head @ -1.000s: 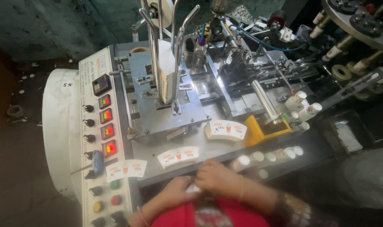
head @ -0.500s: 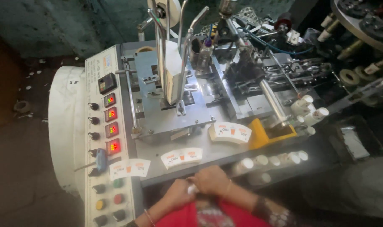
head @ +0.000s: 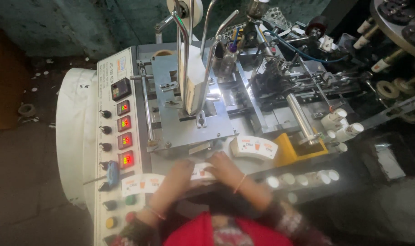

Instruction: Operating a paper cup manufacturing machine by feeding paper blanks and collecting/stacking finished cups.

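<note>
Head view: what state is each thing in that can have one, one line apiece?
Left hand: on the middle fan-shaped blank stack.
Right hand: on the same stack.
Right blank stack: flat, untouched.
Left blank stack: flat, untouched.
Panel displays: lit red.
Paper cups: lying on their sides.

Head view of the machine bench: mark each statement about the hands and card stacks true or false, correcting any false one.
1. Both hands, left hand and right hand, rest on the middle stack of printed cards. True.
2. The yellow block lies left of the control panel. False: it lies to the panel's right.
3. The panel's displays glow red. True.
4. The white cups are stacked on the floor. False: they sit on the machine.
</note>
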